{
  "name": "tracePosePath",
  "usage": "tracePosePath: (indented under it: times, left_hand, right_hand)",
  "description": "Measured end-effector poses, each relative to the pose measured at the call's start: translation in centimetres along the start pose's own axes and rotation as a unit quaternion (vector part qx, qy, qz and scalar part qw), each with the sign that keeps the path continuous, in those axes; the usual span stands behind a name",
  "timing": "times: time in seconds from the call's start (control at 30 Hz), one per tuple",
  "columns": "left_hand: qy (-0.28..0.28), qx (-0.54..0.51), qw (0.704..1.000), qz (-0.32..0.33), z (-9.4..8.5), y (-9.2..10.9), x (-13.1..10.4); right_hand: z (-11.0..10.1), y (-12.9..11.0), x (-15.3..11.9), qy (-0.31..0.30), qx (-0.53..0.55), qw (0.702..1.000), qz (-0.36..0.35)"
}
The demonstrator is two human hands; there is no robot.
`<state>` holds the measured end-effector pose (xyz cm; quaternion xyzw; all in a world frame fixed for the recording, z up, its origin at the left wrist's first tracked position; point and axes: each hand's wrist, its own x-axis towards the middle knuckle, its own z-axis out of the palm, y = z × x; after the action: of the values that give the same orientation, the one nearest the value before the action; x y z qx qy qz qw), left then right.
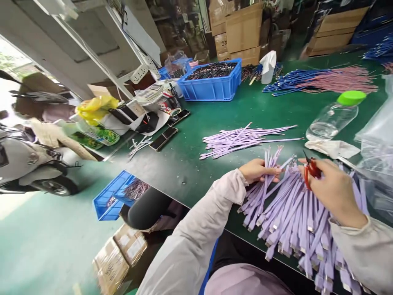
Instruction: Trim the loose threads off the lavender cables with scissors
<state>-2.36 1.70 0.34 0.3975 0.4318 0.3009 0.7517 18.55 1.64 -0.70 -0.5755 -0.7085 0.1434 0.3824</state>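
A large heap of flat lilac USB cables (pixel 291 213) lies at the table's front edge, its metal plugs hanging toward me. My left hand (pixel 259 170) is closed around several of these cables near their wire ends, at the heap's left side. In my right hand (pixel 334 188) is a pair of red-handled cutters (pixel 311 170), dark jaws pointing up and left over the heap. The fingertips of my right hand are close to the cable ends. Beyond my left hand, a smaller pile of lilac cables (pixel 239 140) lies flat on the green table (pixel 190 172).
A clear bottle with a green lid (pixel 330 119) and a crumpled tissue (pixel 333 148) are right of the hands. Farther back stand a blue bin (pixel 211 84) of dark parts and blue and pink wires (pixel 322 80). Phones (pixel 164 138) lie at left; plastic bags (pixel 377 164) sit at right.
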Motion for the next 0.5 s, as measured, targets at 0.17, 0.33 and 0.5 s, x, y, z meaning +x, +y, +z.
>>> tracePosePath:
  times: [0.17, 0.33, 0.5]
  left_hand:
    - [0.022, 0.134, 0.990, 0.030, 0.9, -0.5, -1.4]
    - [0.034, 0.271, 0.962, 0.019, 0.7, -0.5, -1.2]
    - [0.058, 0.264, 0.963, 0.002, 0.9, -0.4, -1.2]
  right_hand:
    - [0.5, -2.7, -0.7, -0.020, 0.205, 0.976, 0.067]
    - [1.1, -2.6, -0.1, -0.005, 0.242, 0.965, 0.101]
    - [1.2, -2.8, -0.9, -0.031, 0.261, 0.961, 0.085]
